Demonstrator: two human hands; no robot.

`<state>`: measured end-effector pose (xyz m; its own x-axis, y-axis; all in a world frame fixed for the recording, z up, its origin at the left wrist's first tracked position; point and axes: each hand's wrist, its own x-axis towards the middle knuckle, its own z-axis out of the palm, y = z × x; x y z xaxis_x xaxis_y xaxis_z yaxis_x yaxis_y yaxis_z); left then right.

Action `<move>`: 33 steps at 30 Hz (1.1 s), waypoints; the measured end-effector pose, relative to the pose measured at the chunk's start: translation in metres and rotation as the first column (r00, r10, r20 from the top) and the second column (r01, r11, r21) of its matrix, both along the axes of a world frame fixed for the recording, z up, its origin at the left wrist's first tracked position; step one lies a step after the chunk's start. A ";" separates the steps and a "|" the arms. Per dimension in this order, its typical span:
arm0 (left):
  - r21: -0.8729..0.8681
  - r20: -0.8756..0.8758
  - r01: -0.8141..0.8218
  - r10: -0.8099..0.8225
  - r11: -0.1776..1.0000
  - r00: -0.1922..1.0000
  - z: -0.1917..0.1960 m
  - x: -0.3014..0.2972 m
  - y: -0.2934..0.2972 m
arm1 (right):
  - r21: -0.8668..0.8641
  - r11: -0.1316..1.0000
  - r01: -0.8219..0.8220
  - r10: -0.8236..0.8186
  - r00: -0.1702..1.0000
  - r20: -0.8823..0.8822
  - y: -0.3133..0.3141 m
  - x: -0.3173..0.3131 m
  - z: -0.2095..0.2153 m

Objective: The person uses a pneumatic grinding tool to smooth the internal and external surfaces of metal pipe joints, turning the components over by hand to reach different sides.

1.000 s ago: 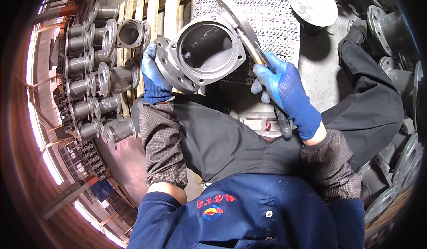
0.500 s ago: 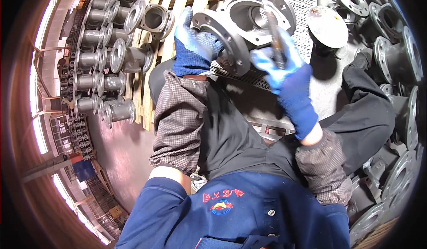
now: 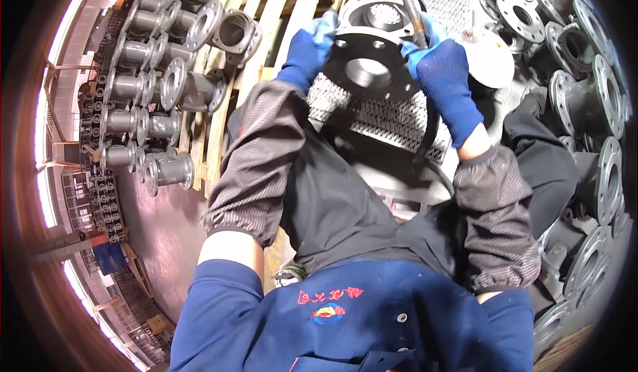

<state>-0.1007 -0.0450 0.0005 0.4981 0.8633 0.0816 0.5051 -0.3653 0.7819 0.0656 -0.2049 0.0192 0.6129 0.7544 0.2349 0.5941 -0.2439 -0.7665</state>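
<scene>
Pictured in matt dark metal on the flanged casting (image 3: 359, 50), with brighter, smoother metal inside the bore (image 3: 359, 73). Clad in knitted cloth on the gloves (image 3: 446, 73), slicker-looking over the fingers. Covered in thin, creased cloth on the sleeves (image 3: 249, 153), matt cloth on the trousers (image 3: 345, 202). Backed by rough texture on the grey mesh panel (image 3: 372, 116), bare wood in the pallet (image 3: 309, 0) and dull grey metal on the pipe fittings (image 3: 197, 92).

Grey floor (image 3: 166, 232), pinkish sheen at left; bright window strips (image 3: 42, 123) beyond.
</scene>
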 end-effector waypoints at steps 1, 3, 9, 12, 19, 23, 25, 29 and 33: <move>0.057 0.010 -0.077 0.077 0.995 0.997 -0.017 0.005 -0.009 | -0.006 1.000 0.009 -0.009 0.998 0.059 0.000 0.002 -0.016; 0.076 0.087 -0.250 0.243 0.965 0.966 -0.053 0.023 -0.021 | -0.089 0.996 0.028 -0.012 0.985 0.170 0.014 0.011 -0.042; -0.160 -0.097 -0.047 0.032 0.986 0.995 -0.062 0.009 0.023 | 0.316 0.948 0.032 0.031 0.980 -0.195 0.001 0.034 -0.052; -0.167 -0.014 -0.172 0.172 0.971 0.985 -0.025 0.032 0.017 | 0.353 0.897 0.265 0.026 0.767 -0.641 -0.033 0.033 -0.051; -0.214 0.150 0.014 0.019 0.977 0.989 -0.003 0.085 0.133 | 0.137 0.934 0.331 -0.072 0.547 -0.834 -0.067 0.008 -0.037; -0.417 0.120 0.190 -0.153 0.889 0.981 -0.024 0.106 0.144 | 0.129 0.936 0.329 -0.047 0.478 -0.877 -0.072 0.000 -0.044; -0.391 0.082 0.238 -0.225 0.889 0.971 -0.026 0.106 0.136 | 0.107 0.931 0.348 -0.062 0.441 -0.895 -0.068 -0.003 -0.045; -0.350 0.079 0.289 -0.279 0.891 0.957 -0.027 0.091 0.117 | 0.132 0.933 0.336 -0.035 0.448 -0.893 -0.063 0.003 -0.050; -0.620 0.188 0.186 -0.087 0.762 0.978 -0.030 0.034 0.084 | 0.156 0.921 0.357 -0.031 0.466 -0.884 -0.064 -0.003 -0.049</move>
<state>-0.0670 0.0395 -0.0291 0.6409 0.6672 -0.3796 0.3563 0.1795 0.9170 0.0627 -0.2693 -0.0300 0.7453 0.5846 -0.3206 -0.4306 0.0549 -0.9009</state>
